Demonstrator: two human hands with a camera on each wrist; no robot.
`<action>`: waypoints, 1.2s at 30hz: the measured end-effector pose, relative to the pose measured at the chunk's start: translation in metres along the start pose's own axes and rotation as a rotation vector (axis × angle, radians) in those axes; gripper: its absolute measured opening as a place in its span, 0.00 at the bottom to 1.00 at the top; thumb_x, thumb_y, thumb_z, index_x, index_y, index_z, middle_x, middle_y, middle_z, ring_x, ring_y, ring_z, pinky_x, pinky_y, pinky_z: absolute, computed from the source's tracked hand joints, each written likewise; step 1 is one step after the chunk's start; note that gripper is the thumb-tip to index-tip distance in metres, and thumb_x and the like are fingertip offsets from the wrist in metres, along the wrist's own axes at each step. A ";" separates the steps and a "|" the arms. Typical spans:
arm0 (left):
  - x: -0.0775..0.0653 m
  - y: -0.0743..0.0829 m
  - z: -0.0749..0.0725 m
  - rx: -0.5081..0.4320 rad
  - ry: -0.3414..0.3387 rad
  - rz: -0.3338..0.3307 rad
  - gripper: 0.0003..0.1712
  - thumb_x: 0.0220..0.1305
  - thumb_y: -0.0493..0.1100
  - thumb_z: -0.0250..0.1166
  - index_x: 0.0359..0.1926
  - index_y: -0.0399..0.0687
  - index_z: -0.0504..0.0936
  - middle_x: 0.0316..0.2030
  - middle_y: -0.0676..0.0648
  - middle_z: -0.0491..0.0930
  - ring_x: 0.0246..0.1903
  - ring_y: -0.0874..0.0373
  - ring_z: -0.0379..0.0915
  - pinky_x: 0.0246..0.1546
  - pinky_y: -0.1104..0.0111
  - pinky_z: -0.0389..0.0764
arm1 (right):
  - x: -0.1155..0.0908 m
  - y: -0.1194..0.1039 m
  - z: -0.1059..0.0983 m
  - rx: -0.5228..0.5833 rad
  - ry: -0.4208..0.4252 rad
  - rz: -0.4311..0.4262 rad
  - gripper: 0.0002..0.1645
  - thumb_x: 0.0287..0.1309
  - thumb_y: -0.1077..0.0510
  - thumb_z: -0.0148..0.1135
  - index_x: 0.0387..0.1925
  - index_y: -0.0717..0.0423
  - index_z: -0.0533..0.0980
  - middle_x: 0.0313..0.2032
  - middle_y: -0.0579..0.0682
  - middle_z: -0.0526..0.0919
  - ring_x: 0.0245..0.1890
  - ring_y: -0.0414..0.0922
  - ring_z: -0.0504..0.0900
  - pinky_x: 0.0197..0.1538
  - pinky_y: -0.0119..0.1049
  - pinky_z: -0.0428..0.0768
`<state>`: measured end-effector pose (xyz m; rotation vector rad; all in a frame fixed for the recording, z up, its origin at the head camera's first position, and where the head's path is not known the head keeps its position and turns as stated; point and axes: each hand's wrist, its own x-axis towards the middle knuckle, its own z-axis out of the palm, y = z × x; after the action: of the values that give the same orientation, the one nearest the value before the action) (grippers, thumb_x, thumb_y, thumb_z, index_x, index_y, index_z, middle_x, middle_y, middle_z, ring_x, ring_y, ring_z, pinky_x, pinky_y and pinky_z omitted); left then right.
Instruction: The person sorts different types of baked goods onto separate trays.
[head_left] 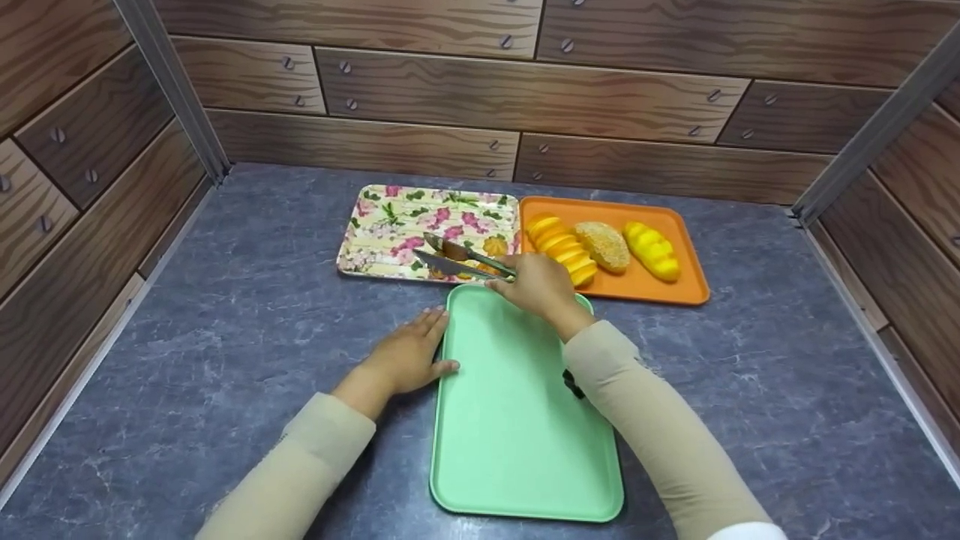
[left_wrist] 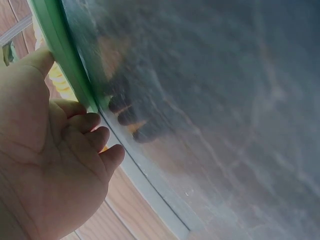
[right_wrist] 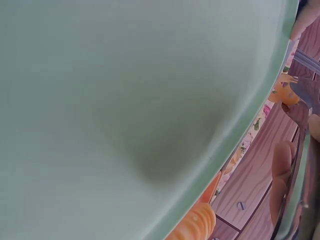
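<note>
My right hand point(head_left: 541, 283) grips metal tongs point(head_left: 480, 259), whose arms stand apart over the near edge of the floral tray point(head_left: 375, 251). Several small golden pastries point(head_left: 495, 245) lie around the tong tips. Something brown shows between the tong arms; whether it is a pastry or a reflection I cannot tell. My left hand point(head_left: 405, 354) rests at the left rim of the long green tray point(head_left: 525, 420), thumb over the edge and the other fingers extended along the outside. In the right wrist view the tongs point(right_wrist: 300, 185) are partly cut off beside a golden pastry point(right_wrist: 285, 93).
An orange tray point(head_left: 637, 289) adjoins the floral one on the right. It bears a sliced-looking orange loaf point(head_left: 562, 247), a seeded bun point(head_left: 602, 246) and a yellow braided bread point(head_left: 652, 251). Wood-patterned walls point(head_left: 450, 90) enclose the dark marbled tabletop point(head_left: 247, 322).
</note>
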<state>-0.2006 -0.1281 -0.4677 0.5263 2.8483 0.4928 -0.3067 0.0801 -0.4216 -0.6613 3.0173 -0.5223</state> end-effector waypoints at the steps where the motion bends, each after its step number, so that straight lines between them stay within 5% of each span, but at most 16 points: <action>1: 0.000 0.000 0.000 -0.002 0.003 0.001 0.48 0.66 0.62 0.56 0.73 0.37 0.49 0.72 0.39 0.47 0.71 0.44 0.42 0.68 0.52 0.50 | 0.000 0.000 0.000 -0.003 0.000 -0.002 0.30 0.58 0.38 0.62 0.59 0.46 0.77 0.20 0.47 0.79 0.18 0.42 0.66 0.23 0.37 0.69; 6: 0.000 0.000 0.001 0.001 -0.001 -0.003 0.47 0.66 0.62 0.55 0.74 0.39 0.48 0.73 0.40 0.47 0.71 0.45 0.41 0.69 0.53 0.50 | 0.002 -0.002 0.000 -0.021 -0.001 0.003 0.30 0.58 0.37 0.62 0.59 0.45 0.77 0.28 0.50 0.83 0.21 0.43 0.71 0.26 0.39 0.72; 12: 0.000 -0.001 0.003 0.003 0.004 0.000 0.47 0.66 0.62 0.55 0.73 0.38 0.49 0.73 0.40 0.47 0.71 0.45 0.41 0.68 0.53 0.51 | 0.004 -0.002 0.002 -0.009 -0.024 0.027 0.31 0.58 0.37 0.62 0.59 0.45 0.76 0.19 0.50 0.77 0.16 0.43 0.62 0.21 0.38 0.65; 19: 0.001 -0.001 0.001 0.006 0.001 -0.002 0.47 0.67 0.62 0.55 0.74 0.38 0.49 0.73 0.40 0.47 0.71 0.45 0.41 0.68 0.53 0.51 | 0.006 -0.003 0.004 0.007 -0.007 0.025 0.31 0.57 0.37 0.63 0.59 0.46 0.77 0.45 0.51 0.84 0.30 0.45 0.79 0.30 0.40 0.76; 36: 0.000 -0.001 0.001 0.010 0.003 -0.008 0.47 0.66 0.62 0.55 0.73 0.38 0.50 0.73 0.41 0.47 0.71 0.46 0.41 0.68 0.53 0.51 | 0.002 0.000 0.000 0.068 0.038 0.037 0.39 0.55 0.37 0.65 0.61 0.56 0.74 0.41 0.56 0.84 0.34 0.51 0.81 0.39 0.47 0.79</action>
<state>-0.2009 -0.1282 -0.4692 0.5167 2.8555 0.4790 -0.3088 0.0797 -0.4212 -0.5977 3.0252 -0.6396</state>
